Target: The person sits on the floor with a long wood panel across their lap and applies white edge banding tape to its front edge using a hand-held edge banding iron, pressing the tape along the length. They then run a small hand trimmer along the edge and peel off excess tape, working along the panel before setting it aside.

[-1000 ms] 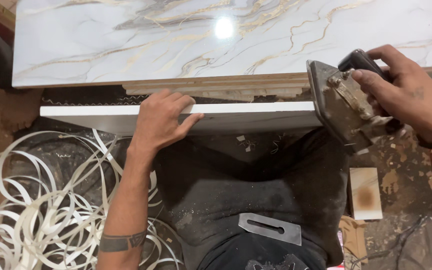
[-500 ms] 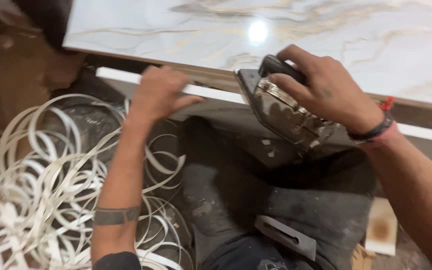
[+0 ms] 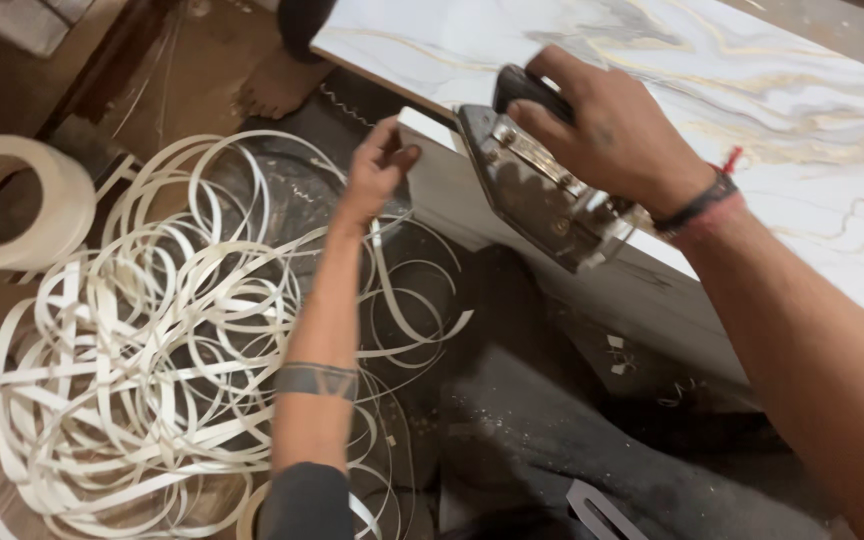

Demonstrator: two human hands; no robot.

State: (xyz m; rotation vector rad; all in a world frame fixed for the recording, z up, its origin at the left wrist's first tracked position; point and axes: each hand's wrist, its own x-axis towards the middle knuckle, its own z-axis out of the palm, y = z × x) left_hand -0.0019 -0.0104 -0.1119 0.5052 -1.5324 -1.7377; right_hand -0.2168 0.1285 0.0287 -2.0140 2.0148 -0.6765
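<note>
My right hand [image 3: 612,130] grips the black handle of an old metal iron [image 3: 542,200], whose flat sole is tilted against the white side edge [image 3: 452,200] of a marble-patterned board [image 3: 802,120]. Just left of the iron, my left hand [image 3: 377,170] has its fingers pinched at the corner where the white edge strip ends. A dark band circles my left forearm, and my right wrist carries a black bracelet and a red thread.
A big tangle of loose white edge-band strips [image 3: 152,370] covers the floor at left, beside a roll of the same band [image 3: 12,205]. Another person's bare foot [image 3: 282,85] stands past the board's corner. A flat metal scraper [image 3: 602,515] lies on my dusty dark trousers.
The view has swung left and closer. My right hand has carried the iron leftward along the edge toward the corner. My left hand has slid to the strip's end and pinched shut.
</note>
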